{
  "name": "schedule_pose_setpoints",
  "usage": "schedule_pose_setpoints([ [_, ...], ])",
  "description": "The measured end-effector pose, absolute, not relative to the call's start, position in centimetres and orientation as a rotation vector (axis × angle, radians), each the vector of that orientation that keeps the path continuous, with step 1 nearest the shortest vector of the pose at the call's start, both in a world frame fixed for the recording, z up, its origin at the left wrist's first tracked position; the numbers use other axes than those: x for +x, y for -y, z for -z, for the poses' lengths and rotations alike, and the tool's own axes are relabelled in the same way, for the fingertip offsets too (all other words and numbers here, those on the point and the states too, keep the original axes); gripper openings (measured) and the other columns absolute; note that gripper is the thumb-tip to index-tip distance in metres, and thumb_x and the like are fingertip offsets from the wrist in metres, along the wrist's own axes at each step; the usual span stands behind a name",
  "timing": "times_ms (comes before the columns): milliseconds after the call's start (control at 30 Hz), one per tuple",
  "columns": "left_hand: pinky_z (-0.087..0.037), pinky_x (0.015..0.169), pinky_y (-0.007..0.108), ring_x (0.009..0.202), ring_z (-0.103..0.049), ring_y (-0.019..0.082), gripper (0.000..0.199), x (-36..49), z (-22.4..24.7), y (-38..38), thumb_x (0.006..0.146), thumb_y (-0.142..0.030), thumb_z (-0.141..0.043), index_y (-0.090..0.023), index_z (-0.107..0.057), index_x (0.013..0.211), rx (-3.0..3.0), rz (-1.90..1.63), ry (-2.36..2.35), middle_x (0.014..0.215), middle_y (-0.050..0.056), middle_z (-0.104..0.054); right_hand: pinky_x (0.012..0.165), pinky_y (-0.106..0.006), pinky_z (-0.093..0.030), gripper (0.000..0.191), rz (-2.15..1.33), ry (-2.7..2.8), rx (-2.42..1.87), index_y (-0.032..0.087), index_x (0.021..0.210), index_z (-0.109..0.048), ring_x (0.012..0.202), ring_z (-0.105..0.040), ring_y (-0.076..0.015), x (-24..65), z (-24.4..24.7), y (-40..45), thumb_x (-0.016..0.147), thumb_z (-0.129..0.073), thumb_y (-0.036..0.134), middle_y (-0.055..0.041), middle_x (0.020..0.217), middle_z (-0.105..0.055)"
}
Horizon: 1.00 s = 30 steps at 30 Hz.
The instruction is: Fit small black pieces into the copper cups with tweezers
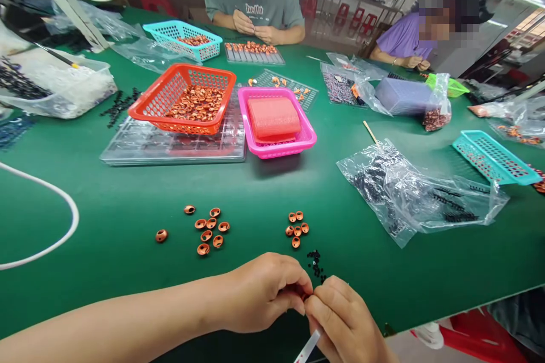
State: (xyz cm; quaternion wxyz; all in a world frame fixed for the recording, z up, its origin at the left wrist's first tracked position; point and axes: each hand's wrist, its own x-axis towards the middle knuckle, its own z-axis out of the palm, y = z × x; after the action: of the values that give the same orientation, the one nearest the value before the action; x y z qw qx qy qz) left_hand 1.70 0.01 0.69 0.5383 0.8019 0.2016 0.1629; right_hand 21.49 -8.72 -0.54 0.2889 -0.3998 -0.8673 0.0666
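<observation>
My left hand (pixel 270 292) is closed, thumb and forefinger pinching a small copper-coloured part (pixel 305 296) that is mostly hidden. Against its fingertips, my right hand (pixel 347 317) is closed around a thin white stick-like tool (pixel 309 346), whose end points down toward the frame's bottom. Just beyond the hands lie tiny black pieces (pixel 315 264) on the green table (pixel 255 198). A small group of copper cups (pixel 297 230) sits behind them, and a larger group of copper cups (pixel 206 235) lies to the left.
An orange basket (pixel 142 105) of copper parts rests on clear trays (pixel 170 150). Beside it stands a pink basket (pixel 307 137) with red sheets. Plastic bags (pixel 409 193) of black parts lie right. Two people (pixel 255 3) work across the table; a white cable (pixel 70 204) curves at left.
</observation>
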Motion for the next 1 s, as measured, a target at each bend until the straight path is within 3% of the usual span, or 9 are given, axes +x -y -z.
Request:
schedule_pose_setpoints([
  [167, -0.049, 0.07, 0.02, 0.076, -0.064, 0.015, 0.015, 1.9, -1.3, 0.0, 0.084, -0.008, -0.058, -0.018, -0.067, 0.092, 2.035, -0.283, -0.513, 0.084, 0.002, -0.07, 0.056, -0.026, -0.042, 0.017, -0.181, 2.329, -1.092, 0.017, 0.083, -0.055, 0.063, -0.048, -0.014, 21.3, 1.2, 8.4, 0.09, -0.042, 0.009, -0.0029, 0.071, -0.056],
  [600, -0.045, 0.069, 0.027, 0.077, -0.061, 0.018, 0.025, -4.8, -5.3, -2.9, 0.085, -0.007, -0.044, -0.02, -0.065, 0.087, 2.343, 0.088, -1.045, 0.091, 0.005, -0.061, 0.055, -0.023, -0.045, 0.01, -0.178, 1.935, -1.276, 0.021, 0.089, -0.054, 0.061, -0.051, -0.0109, 23.1, 0.1, 8.9, 0.09, -0.058, 0.011, -0.0001, 0.072, -0.058],
  [800, -0.045, 0.077, 0.032, 0.092, -0.06, 0.023, 0.013, -4.0, -5.7, -3.5, 0.087, -0.013, -0.056, -0.019, -0.066, 0.092, 2.428, 0.037, -1.205, 0.099, 0.006, -0.065, 0.059, -0.025, -0.049, 0.012, -0.164, 1.884, -1.288, 0.02, 0.094, -0.058, 0.065, -0.055, -0.0118, 23.1, 1.1, 9.1, 0.088, -0.061, 0.01, -0.0013, 0.075, -0.062],
  [1000, -0.046, 0.074, 0.03, 0.087, -0.058, 0.021, 0.009, 0.8, -3.4, -2.4, 0.087, -0.02, -0.067, -0.018, -0.065, 0.096, 2.47, -0.128, -0.943, 0.094, 0.005, -0.065, 0.064, -0.027, -0.053, 0.014, -0.097, 1.885, -1.299, 0.018, 0.102, -0.063, 0.071, -0.063, -0.0137, 23.6, 1.1, 9.3, 0.089, -0.061, 0.013, -0.004, 0.082, -0.067],
])
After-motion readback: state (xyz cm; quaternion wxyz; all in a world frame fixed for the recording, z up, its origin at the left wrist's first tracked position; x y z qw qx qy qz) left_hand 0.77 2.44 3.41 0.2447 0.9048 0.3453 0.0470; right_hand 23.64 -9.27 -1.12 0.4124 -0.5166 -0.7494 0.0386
